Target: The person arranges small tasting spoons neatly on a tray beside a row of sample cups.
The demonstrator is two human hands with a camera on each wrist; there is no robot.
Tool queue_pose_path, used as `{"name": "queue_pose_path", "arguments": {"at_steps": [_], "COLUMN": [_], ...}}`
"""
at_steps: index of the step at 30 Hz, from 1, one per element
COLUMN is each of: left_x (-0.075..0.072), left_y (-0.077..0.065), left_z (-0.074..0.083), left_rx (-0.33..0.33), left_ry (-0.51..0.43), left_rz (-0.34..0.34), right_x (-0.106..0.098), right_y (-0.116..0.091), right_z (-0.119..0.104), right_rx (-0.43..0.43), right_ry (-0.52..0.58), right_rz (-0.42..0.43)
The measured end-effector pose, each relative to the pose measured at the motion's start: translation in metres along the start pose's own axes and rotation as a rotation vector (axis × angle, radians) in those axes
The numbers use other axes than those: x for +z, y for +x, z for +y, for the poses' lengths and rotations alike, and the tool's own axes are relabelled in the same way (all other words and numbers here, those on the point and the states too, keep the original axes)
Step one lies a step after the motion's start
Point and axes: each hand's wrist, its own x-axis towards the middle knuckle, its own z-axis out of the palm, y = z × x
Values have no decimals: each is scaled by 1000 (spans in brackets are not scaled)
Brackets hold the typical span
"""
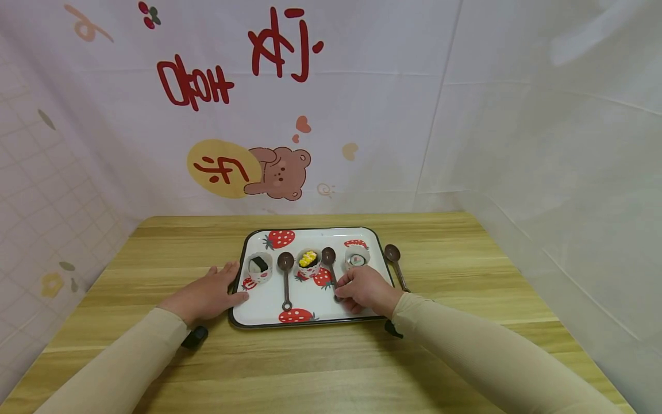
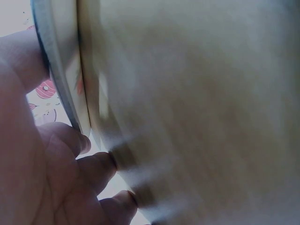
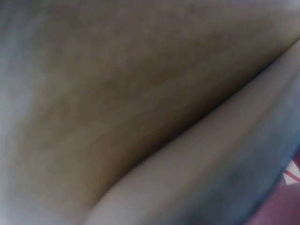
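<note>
**Right hand [image 1: 368, 288] pinches the handle of a dark brown, round-bowled spoon [image 1: 328, 256] on a white rectangular strawberry-print tray [image 1: 312, 296]**

The gripped spoon lies between the middle and right cups, handle towards the person. The left hand [image 1: 209, 294] lies relaxed at the tray's left edge, thumb over the dark rim, fingers outside it.

Wood-grain surface [image 1: 289, 368] extends widely on both sides of the tray and in front; behind its far rim only a narrow strip runs to a printed white cloth [image 1: 362, 115].

Just beyond the right hand stands a pale paper cup with a round white roll [image 1: 357, 260], limiting room there. A patterned cup with yellow-topped food [image 1: 308, 259] stands beside the gripped spoon's bowl; left of that lies a second brown spoon [image 1: 285, 261], then a cup with black-and-white food [image 1: 258, 264]. A third brown spoon [image 1: 392, 253] lies outside the right rim. The right beige sleeve [image 1: 481, 345] reaches in near the tray's near-right corner.
</note>
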Motion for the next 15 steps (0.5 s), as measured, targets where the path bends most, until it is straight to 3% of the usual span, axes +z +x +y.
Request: {"name": "queue_pose_path", "arguments": {"at_steps": [15], "left_x": [0], "left_y": [-1], "left_z": [1], "left_rx": [-1], "left_ry": [0], "left_rz": [2], "right_x": [2], "right_y": [1], "right_z": [-1], "right_rx": [15], "right_ry": [-9], "right_rz": [8]}}
